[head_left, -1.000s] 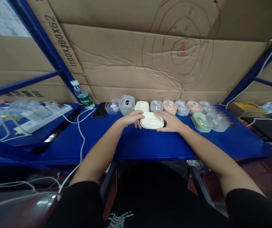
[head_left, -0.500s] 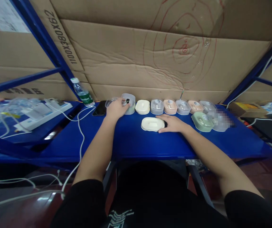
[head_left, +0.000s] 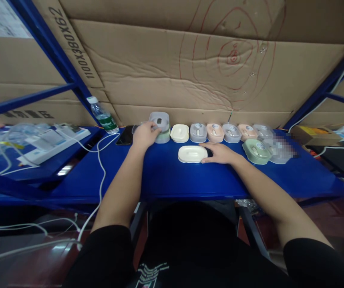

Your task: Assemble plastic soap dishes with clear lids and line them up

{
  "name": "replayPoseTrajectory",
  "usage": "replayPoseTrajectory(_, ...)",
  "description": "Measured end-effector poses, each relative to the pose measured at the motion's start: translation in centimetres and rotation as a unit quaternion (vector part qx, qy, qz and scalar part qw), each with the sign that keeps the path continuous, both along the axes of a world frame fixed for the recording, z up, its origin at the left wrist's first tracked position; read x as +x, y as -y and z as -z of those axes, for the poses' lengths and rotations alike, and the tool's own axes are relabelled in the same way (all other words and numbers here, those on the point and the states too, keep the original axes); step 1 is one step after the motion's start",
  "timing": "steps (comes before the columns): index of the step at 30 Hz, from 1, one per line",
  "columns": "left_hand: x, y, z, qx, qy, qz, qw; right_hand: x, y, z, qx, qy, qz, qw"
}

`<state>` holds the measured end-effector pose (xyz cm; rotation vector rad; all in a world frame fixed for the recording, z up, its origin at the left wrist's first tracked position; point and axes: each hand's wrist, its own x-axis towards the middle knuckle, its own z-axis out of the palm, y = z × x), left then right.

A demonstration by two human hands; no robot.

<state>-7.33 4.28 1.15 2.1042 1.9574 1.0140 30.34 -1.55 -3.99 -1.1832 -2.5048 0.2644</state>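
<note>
My left hand (head_left: 146, 134) reaches to the far side of the table, fingers bent against the near left side of a grey plastic container (head_left: 159, 117). That container stands on a stack with a pale green layer under it. A clear plastic piece (head_left: 136, 127) shows behind the hand. My right hand (head_left: 218, 153) grips the right end of a cream oval container (head_left: 192, 153), with something black (head_left: 209, 153) at the fingers. Behind it sits a cream lidded box (head_left: 180, 133), apart from both hands.
Grey (head_left: 198, 132) and peach (head_left: 215, 132) lidded boxes stand in a row along the back, with a green one (head_left: 256, 151) at the right. A phone (head_left: 125, 135), a water bottle (head_left: 102, 116) and a white cable (head_left: 102, 172) are at the left. Cardboard (head_left: 147, 68) walls the back.
The grey container under my left hand now stands higher and slightly farther back, showing the pale green layer beneath. My right hand keeps its grip on the cream container.
</note>
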Motion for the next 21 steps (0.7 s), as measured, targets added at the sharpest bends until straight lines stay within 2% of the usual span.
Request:
replayPoseTrajectory(6, 0.8, 1.0, -0.6, 0.108, 0.084, 0.005, 0.991, 0.0, 0.0, -0.3, -0.024, 0.0, -0.005, 1.0)
replayPoseTrajectory(8, 1.2, 1.3, -0.6, 0.136, 0.101, 0.035, 0.985, 0.1, 0.0, -0.4, -0.038, -0.001, -0.004, 0.999)
replayPoseTrajectory(11, 2.2, 1.8, -0.4, 0.147, 0.133, 0.114, 0.974, 0.0, 0.2, -0.6, -0.047, -0.023, -0.008, 0.999)
replayPoseTrajectory(13, 3.1, 2.2, -0.3, 0.124, 0.168, 0.179, 0.961, -0.1, 0.2, -0.8, -0.027, -0.042, 0.011, 0.999)
replayPoseTrajectory(16, 4.6, 2.8, -0.1, 0.032, 0.232, 0.266, 0.935, -0.3, 0.3, -0.9, 0.032, -0.068, 0.063, 0.995)
replayPoseTrajectory(21, 6.5, 3.7, 0.2, -0.145, 0.297, 0.335, 0.882, -0.1, 0.3, -0.8, 0.09, -0.107, 0.118, 0.983)
